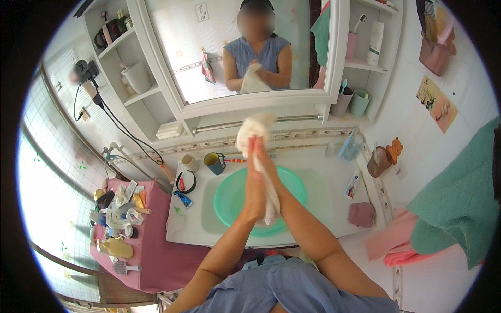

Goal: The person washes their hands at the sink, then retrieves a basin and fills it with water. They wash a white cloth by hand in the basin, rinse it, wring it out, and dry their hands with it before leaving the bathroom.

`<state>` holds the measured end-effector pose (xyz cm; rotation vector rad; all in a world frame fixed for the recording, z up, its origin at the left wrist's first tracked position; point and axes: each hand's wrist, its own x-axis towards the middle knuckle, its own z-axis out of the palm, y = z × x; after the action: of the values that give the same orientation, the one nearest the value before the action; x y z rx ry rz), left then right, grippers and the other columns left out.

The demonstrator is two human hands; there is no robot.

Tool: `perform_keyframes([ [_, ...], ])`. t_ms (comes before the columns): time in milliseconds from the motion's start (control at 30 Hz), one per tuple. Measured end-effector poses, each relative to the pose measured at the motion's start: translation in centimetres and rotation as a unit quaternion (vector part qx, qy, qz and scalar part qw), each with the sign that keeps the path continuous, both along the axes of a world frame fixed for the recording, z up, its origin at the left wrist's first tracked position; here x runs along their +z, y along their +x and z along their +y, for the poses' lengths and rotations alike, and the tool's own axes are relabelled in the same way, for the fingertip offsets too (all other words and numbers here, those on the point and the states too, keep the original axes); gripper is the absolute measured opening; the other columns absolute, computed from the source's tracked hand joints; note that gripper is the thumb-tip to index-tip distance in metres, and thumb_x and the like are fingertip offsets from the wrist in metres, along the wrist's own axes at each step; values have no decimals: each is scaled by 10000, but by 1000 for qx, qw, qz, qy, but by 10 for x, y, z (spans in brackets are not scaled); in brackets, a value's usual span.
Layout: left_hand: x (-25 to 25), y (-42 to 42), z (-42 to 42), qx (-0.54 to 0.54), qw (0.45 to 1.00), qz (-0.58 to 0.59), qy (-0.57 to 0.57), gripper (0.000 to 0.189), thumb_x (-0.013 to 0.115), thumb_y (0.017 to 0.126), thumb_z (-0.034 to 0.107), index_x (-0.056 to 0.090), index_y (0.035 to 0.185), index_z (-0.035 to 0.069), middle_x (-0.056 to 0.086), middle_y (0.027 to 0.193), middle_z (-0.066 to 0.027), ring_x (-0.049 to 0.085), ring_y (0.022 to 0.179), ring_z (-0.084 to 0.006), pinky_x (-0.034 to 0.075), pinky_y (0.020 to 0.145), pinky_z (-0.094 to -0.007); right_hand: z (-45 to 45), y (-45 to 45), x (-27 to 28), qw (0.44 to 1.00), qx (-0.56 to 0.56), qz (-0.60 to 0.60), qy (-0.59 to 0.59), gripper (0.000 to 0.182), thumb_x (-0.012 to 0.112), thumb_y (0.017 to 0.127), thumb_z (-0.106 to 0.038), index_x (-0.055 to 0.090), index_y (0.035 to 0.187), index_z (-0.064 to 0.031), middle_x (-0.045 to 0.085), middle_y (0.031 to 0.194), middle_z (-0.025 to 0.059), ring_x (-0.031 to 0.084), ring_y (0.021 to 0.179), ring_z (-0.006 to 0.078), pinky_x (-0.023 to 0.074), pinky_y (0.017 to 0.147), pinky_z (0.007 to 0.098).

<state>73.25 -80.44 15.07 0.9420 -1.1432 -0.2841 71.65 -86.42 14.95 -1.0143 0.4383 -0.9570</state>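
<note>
A white cloth [270,195] is pressed between my two palms above a green plastic basin [231,195] that sits in the white sink. My left hand [254,187] lies flat along one side of the cloth, fingers pointing toward the mirror. Against its other side rests my right hand [266,160], partly hidden by cloth and the other hand. One end of the cloth bunches up past my fingertips, blurred; the other hangs below my palms over the basin. The mirror [188,51] shows the cloth held in front of a blue shirt.
On the counter [325,231] stand a dark mug [214,163], a beige cup [190,162], toothpaste tubes [352,184] and a folded mauve cloth [361,214]. Bottles crowd a pink-covered surface [156,234] at left. Green and pink towels [458,195] hang at right.
</note>
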Motion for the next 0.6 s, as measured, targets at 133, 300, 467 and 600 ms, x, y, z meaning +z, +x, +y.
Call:
perform_keyframes([
  [133,-41,30,-10,-224,893,382,-77,499,260,980,413,303,1371,106,368,1355,-96,392,1217,-223,321,1012,-359,7,13,-14,775,-125,290,-548,629,421,895,-473,447,1223,63,422,1289,238,373,1186,425,229,987,582],
  [300,-13,-3,-8,-199,873,445,-25,530,296,967,453,304,1375,114,394,1335,-87,413,1194,-219,330,1011,-356,-26,14,33,722,-289,172,-605,295,550,870,-264,569,995,3,457,1194,192,435,1116,361,303,939,531],
  [467,-34,43,11,-162,934,312,65,553,332,957,440,272,1381,90,412,1283,-55,440,1143,-190,415,912,-340,32,26,43,967,-19,-91,-236,344,479,925,-318,556,1110,-38,473,1218,102,451,1140,251,412,905,357],
  [600,28,11,13,-280,840,447,-126,507,432,914,417,377,1287,79,497,1168,-82,522,1013,-240,468,803,-363,35,15,26,895,274,-319,149,454,402,963,-330,418,1301,-27,408,1354,95,361,1271,174,361,989,253],
])
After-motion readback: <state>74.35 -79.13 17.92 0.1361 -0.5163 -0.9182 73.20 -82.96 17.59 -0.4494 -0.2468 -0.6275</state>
